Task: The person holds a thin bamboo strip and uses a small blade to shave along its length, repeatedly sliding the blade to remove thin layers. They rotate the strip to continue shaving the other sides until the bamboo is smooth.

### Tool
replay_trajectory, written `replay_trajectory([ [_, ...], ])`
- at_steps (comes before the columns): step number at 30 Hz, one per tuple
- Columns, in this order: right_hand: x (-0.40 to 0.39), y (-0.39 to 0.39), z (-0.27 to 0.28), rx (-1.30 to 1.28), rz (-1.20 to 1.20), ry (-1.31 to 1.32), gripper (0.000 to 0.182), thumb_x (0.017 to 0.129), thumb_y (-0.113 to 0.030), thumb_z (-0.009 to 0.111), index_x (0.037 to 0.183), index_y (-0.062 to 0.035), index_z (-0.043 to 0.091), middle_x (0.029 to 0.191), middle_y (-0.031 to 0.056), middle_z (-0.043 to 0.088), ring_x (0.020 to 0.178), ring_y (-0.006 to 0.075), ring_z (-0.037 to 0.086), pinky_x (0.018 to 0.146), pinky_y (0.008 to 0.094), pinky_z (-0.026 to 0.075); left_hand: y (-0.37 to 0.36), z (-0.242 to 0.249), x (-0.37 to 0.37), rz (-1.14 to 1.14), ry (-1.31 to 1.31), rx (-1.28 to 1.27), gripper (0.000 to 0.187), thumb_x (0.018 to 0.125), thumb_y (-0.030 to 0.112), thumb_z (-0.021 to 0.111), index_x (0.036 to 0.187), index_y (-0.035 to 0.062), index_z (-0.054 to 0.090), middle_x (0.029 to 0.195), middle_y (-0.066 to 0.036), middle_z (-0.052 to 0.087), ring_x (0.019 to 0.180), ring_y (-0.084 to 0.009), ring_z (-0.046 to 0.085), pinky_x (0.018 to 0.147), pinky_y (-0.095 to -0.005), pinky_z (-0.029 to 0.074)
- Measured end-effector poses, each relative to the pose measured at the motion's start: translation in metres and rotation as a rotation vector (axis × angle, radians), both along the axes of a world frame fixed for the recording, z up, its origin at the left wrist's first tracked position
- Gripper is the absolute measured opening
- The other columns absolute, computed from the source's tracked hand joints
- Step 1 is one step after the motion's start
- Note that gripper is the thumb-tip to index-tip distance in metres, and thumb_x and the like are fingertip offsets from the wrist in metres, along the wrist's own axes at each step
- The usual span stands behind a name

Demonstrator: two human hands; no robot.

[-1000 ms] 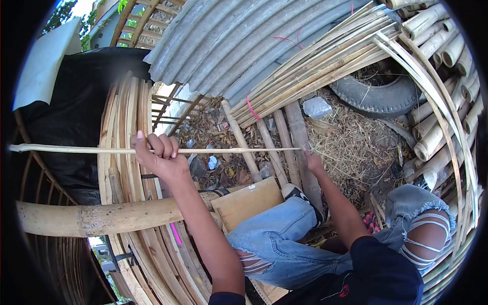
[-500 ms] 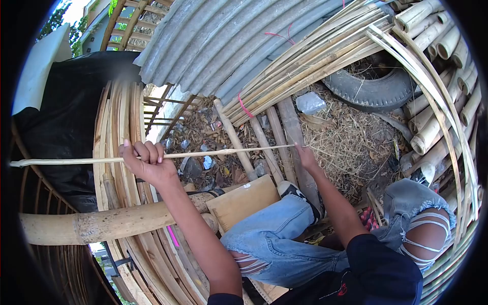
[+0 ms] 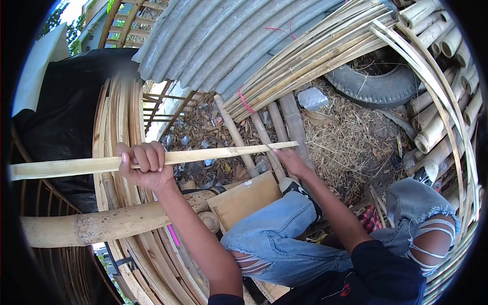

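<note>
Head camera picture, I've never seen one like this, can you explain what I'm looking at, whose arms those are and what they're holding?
The picture comes from a camera worn on a person's head, looking forward and down, so the round warped edge is only the lens. The two arms reaching in from below are that person's own. The left hand has a closed grip around a long flat bamboo strip, held roughly level across the view. The right hand touches the strip's far end, though whether it is closed on it I cannot tell. Below are the person's knees in torn jeans. Under the left arm lies a thick bamboo pole. Around them are bundled bamboo strips, a corrugated metal sheet, an old tyre and dry straw on the ground.
</note>
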State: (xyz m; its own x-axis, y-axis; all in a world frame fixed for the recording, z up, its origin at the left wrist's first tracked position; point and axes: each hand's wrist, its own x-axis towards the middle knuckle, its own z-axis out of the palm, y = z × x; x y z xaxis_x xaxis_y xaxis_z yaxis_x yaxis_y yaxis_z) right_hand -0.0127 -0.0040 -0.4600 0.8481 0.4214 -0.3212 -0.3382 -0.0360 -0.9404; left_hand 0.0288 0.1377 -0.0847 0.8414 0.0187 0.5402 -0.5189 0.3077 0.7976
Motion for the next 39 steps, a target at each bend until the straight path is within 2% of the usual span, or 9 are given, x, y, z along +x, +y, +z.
replay_trajectory([
  [2, -0.017, 0.002, 0.004, -0.007, -0.091, -0.051, 0.06, 0.089, -0.047, 0.042, 0.073, 0.0095, 0.055, 0.062, 0.0173, 0.052, 0.061, 0.021, 0.046, 0.06, 0.0383, 0.039, 0.001, 0.001, 0.0, -0.012, 0.005, -0.005, 0.028, 0.084, 0.015, 0.047, 0.063, 0.0158, 0.028, 0.035, 0.006, 0.025, 0.027, -0.0024, 0.017, 0.026, -0.0171, 0.02],
  [7, -0.035, -0.032, -0.095, -0.483, -0.284, 0.009, 0.062, 0.089, -0.048, 0.041, 0.059, 0.0042, 0.053, 0.052, 0.0088, 0.047, 0.053, 0.0203, 0.044, 0.056, 0.0368, 0.04, -0.014, 0.002, 0.001, -0.126, -0.01, 0.001, 0.028, 0.083, 0.015, 0.047, 0.063, 0.0158, 0.029, 0.034, 0.006, 0.025, 0.025, -0.002, 0.018, 0.024, -0.0156, 0.022],
  [9, -0.021, -0.033, -0.084, -0.285, -0.164, 0.327, 0.064, 0.089, -0.051, 0.037, 0.072, 0.0072, 0.06, 0.061, 0.0239, 0.055, 0.061, 0.0357, 0.053, 0.063, 0.0439, 0.039, -0.02, 0.003, 0.003, -0.181, 0.009, 0.004, 0.027, 0.084, 0.014, 0.046, 0.064, 0.0159, 0.028, 0.034, 0.006, 0.025, 0.025, -0.002, 0.019, 0.024, -0.0156, 0.022],
  [14, -0.013, 0.001, -0.007, -0.016, -0.063, 0.112, 0.061, 0.09, -0.047, 0.038, 0.07, 0.0059, 0.059, 0.067, 0.0237, 0.057, 0.071, 0.0313, 0.058, 0.067, 0.0428, 0.04, -0.023, 0.002, 0.004, -0.079, 0.012, 0.02, 0.027, 0.085, 0.014, 0.046, 0.064, 0.0162, 0.029, 0.035, 0.006, 0.024, 0.026, -0.0027, 0.018, 0.026, -0.0168, 0.021],
  [21, -0.033, -0.015, -0.052, -0.317, -0.325, 0.392, 0.063, 0.087, -0.051, 0.04, 0.075, 0.0074, 0.061, 0.072, 0.0276, 0.058, 0.075, 0.0351, 0.06, 0.07, 0.0435, 0.041, -0.035, 0.004, 0.007, 0.02, 0.053, 0.019, 0.028, 0.087, 0.016, 0.046, 0.064, 0.0159, 0.03, 0.038, 0.006, 0.023, 0.029, -0.0034, 0.017, 0.028, -0.0183, 0.019],
  [28, -0.027, 0.026, -0.009, 0.215, -0.319, 0.193, 0.063, 0.088, -0.051, 0.04, 0.06, 0.0056, 0.047, 0.053, 0.0077, 0.043, 0.052, 0.0194, 0.04, 0.052, 0.038, 0.033, -0.059, 0.007, 0.01, 0.573, 0.124, 0.065, 0.036, 0.087, 0.022, 0.05, 0.059, 0.0153, 0.03, 0.042, 0.005, 0.018, 0.034, -0.0047, 0.015, 0.031, -0.0196, 0.016],
  [33, -0.031, 0.018, -0.094, -0.263, -0.629, 0.309, 0.058, 0.091, -0.045, 0.039, 0.057, 0.002, 0.043, 0.05, 0.0037, 0.036, 0.049, 0.0163, 0.037, 0.049, 0.0357, 0.032, -0.054, 0.007, 0.012, 0.589, 0.136, 0.052, 0.034, 0.087, 0.022, 0.05, 0.061, 0.0149, 0.029, 0.043, 0.005, 0.018, 0.035, -0.0049, 0.015, 0.032, -0.0204, 0.017],
  [35, -0.021, 0.005, -0.075, -0.273, -0.506, 0.32, 0.049, 0.089, -0.046, 0.046, 0.052, -0.0137, 0.037, 0.047, -0.0043, 0.033, 0.039, 0.0087, 0.031, 0.038, 0.0271, 0.025, -0.064, 0.009, 0.015, 0.627, 0.119, 0.089, 0.034, 0.087, 0.021, 0.05, 0.061, 0.0147, 0.029, 0.044, 0.005, 0.018, 0.036, -0.0049, 0.015, 0.033, -0.0204, 0.017],
  [39, -0.017, 0.029, -0.022, 0.234, -0.353, 0.311, 0.06, 0.086, -0.051, 0.045, 0.063, 0.0041, 0.054, 0.056, 0.0097, 0.047, 0.048, 0.0199, 0.044, 0.048, 0.0371, 0.036, -0.062, 0.005, 0.015, 0.754, 0.081, 0.084, 0.028, 0.084, 0.018, 0.052, 0.064, 0.0142, 0.033, 0.045, 0.006, 0.018, 0.036, -0.0043, 0.015, 0.034, -0.0206, 0.014],
])
